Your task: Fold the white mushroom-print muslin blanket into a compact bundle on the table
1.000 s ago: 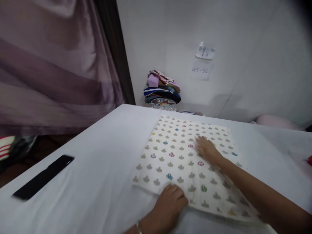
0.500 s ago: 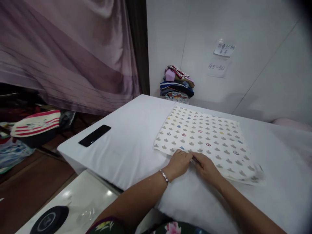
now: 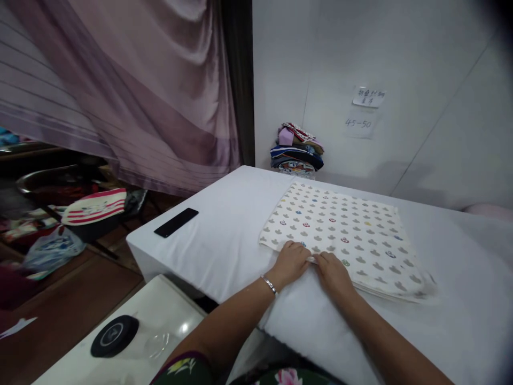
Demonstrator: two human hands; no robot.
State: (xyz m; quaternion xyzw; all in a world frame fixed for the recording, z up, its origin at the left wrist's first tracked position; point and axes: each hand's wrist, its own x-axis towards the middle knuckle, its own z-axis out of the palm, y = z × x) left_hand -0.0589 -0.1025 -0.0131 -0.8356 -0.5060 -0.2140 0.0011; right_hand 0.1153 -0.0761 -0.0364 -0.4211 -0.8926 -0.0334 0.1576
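Where both hands (image 3: 294,262) (image 3: 333,271) nearly meet, they pinch the printed cloth (image 3: 340,224)

The printed cloth (image 3: 334,230) looks matt, the bracelet (image 3: 269,285) shiny metal.

Left upper arm: short dark green fabric sleeve (image 3: 202,372), ending above the elbow, printed with a yellow flower (image 3: 181,367) and pale leaf-like strokes.
Sleeve opening: narrow plum-purple fabric trim (image 3: 188,354), curving along the sleeve's edge.
Left wrist: slim silver-coloured metal bracelet (image 3: 269,284), shiny, close-fitting, apparently segmented, with bright glints along the band; finer markings too small to read.
Torso: dark printed fabric garment front (image 3: 316,378), bearing a large pink blossom (image 3: 287,376) with paler petal parts and touches of green beside it; lower portion cropped out of view.
Forearms: bare, both left (image 3: 240,313) and right (image 3: 380,337).
Hands: ungloved, both left (image 3: 292,260) and right (image 3: 333,269).
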